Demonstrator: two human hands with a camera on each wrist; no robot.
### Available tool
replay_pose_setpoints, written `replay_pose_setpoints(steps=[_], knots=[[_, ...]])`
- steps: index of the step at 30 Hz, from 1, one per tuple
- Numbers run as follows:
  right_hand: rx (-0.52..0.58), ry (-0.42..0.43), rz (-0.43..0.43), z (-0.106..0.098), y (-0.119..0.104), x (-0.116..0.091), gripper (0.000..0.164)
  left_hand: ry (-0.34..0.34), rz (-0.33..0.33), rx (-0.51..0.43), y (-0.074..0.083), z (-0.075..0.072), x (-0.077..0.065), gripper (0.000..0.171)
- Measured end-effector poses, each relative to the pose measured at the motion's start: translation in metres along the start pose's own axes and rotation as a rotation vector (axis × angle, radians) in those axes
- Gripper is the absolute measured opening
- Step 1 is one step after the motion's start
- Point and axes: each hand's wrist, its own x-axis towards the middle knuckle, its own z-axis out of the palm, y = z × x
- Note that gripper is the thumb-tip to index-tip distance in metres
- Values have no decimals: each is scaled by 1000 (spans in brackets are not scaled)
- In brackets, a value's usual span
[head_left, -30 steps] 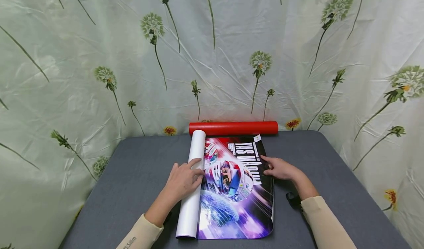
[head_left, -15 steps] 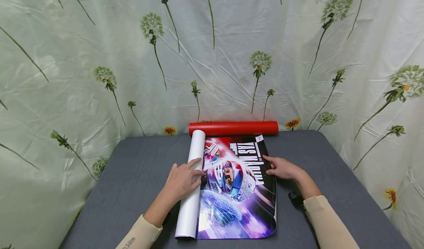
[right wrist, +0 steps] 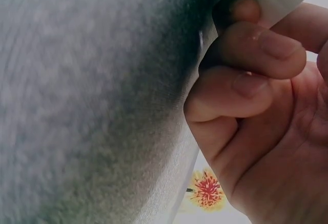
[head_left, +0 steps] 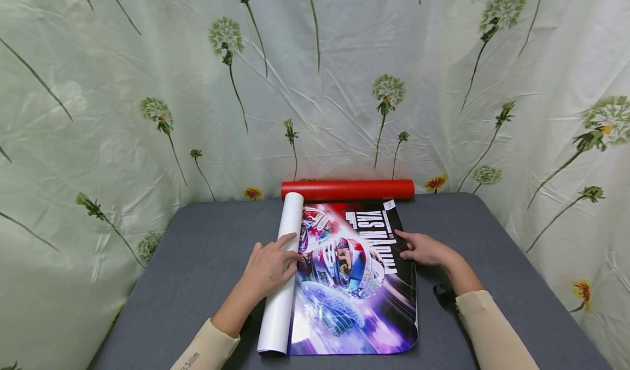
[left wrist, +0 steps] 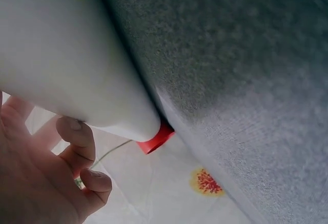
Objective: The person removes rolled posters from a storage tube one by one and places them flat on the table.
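A glossy poster [head_left: 339, 288], printed with a racing driver in a helmet and large white lettering, lies partly unrolled on the grey table. Its left part is still a white roll [head_left: 280, 282] running front to back. My left hand [head_left: 268, 266] rests on this roll, index finger extended across the top; in the left wrist view the other fingers [left wrist: 77, 142] hang loosely bent beside it. At the poster's right edge, my right hand [head_left: 427, 250] pinches the sheet. The right wrist view shows its lower fingers [right wrist: 246, 55] curled in by the white underside.
A red tube [head_left: 346, 189] lies along the table's back edge, just behind the poster. A black strap [head_left: 444, 296] hangs at the right wrist. Behind the grey table [head_left: 197, 250] hangs a pale curtain [head_left: 325, 86] with a dandelion print.
My right hand has moved slightly right, drawing the poster's edge with it, so more of the print shows. The roll under my left hand has shifted slightly left.
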Motion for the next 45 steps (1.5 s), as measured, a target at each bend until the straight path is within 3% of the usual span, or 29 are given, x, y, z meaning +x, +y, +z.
replay_pose_setpoints(steps=[9,19,25,35,45], knots=[[11,-3,24,-3,0,-4,76,-18,-42,-23,-1,-1,0,18],[-4,8,7,-6,6,-9,77,25,-28,-4,-7,1,-2,9],[17,5,5,-7,8,-11,78,30,-54,-49,-11,1,-3,18],[14,13,6,-11,10,-15,77,43,-47,-28,-16,-2,-6,15],[0,29,-30,-14,17,-20,76,15,-113,-89,-21,-1,-10,14]])
